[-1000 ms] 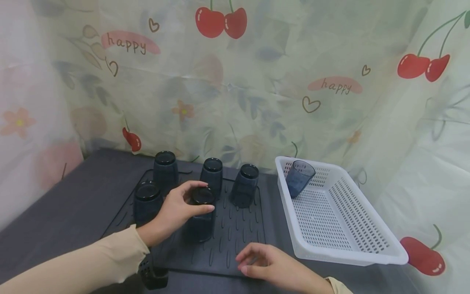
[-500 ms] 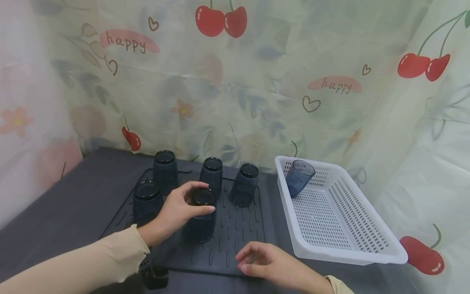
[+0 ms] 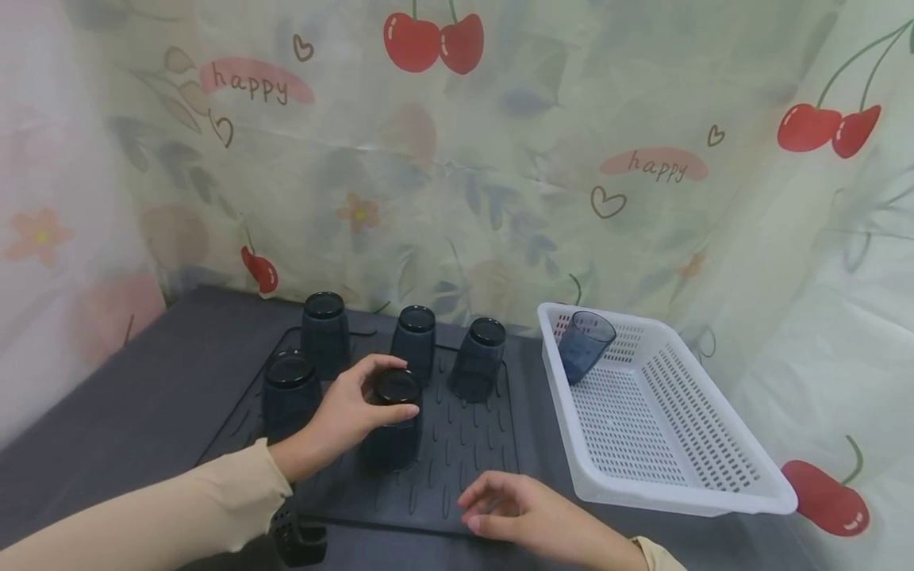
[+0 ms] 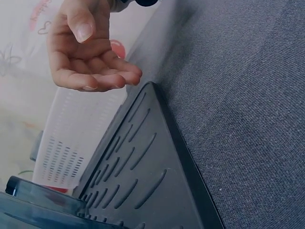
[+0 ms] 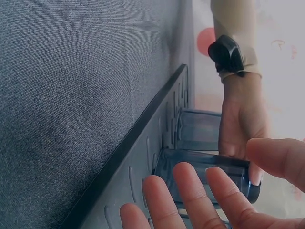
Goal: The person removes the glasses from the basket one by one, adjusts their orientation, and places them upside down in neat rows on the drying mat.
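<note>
My left hand (image 3: 346,416) holds an upside-down dark blue glass tumbler (image 3: 394,444) near its base, thumb and fingers on opposite sides. The tumbler's rim meets the black ridged drying mat (image 3: 446,468). In the right wrist view, that same tumbler (image 5: 205,164) lies beyond my right fingers. My right hand (image 3: 535,515) hovers at the mat's front edge, fingers loosely bent, holding nothing; the left wrist view also shows this right hand (image 4: 93,52) with its palm bare. Upturned tumblers stand around: front left (image 3: 291,396), back left (image 3: 324,337), back middle (image 3: 416,341), back right (image 3: 478,365).
A white perforated basket (image 3: 571,452) stands right of the mat. One blue tumbler (image 3: 585,349) leans in its back left corner. Dark grey cloth (image 3: 128,388) covers the table. A patterned curtain (image 3: 485,222) hangs close behind.
</note>
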Action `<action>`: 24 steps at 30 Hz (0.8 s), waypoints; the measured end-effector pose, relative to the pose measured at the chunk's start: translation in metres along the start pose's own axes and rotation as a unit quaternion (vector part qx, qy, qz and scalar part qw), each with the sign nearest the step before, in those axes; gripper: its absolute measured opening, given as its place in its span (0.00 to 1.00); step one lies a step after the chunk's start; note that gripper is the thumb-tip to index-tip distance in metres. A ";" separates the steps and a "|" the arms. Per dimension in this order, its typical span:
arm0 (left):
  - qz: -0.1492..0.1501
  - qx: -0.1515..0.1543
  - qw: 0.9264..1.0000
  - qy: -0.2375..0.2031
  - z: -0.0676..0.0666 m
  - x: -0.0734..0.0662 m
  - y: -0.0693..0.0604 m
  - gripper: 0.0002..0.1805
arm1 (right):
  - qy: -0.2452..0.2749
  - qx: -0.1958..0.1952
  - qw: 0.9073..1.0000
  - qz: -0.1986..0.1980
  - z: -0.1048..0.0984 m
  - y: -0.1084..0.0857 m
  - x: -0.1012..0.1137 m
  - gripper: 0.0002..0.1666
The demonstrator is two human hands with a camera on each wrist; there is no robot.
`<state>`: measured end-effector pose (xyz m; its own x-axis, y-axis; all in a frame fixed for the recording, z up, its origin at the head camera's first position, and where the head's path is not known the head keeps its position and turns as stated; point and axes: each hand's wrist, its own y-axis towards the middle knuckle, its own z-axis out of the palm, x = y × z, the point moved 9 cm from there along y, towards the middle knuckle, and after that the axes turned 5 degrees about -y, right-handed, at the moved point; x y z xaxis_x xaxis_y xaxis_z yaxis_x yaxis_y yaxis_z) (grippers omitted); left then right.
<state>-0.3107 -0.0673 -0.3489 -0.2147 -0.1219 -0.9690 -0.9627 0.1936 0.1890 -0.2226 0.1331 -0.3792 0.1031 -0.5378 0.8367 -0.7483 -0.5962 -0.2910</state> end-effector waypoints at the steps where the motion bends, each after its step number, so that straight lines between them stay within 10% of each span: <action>1: 0.000 0.000 1.000 0.005 0.000 0.000 0.000 0.33 | 0.002 0.001 1.000 0.003 0.000 0.000 -0.001 0.17; 24: -0.003 0.019 0.999 0.039 -0.001 0.001 0.004 0.33 | 0.007 -0.005 1.000 -0.011 -0.003 -0.002 0.003 0.17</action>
<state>-0.3150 -0.0678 -0.3494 -0.2231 -0.1981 -0.9544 -0.9573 0.2292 0.1762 -0.2226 0.1347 -0.3742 0.1100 -0.5155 0.8498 -0.7518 -0.6024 -0.2681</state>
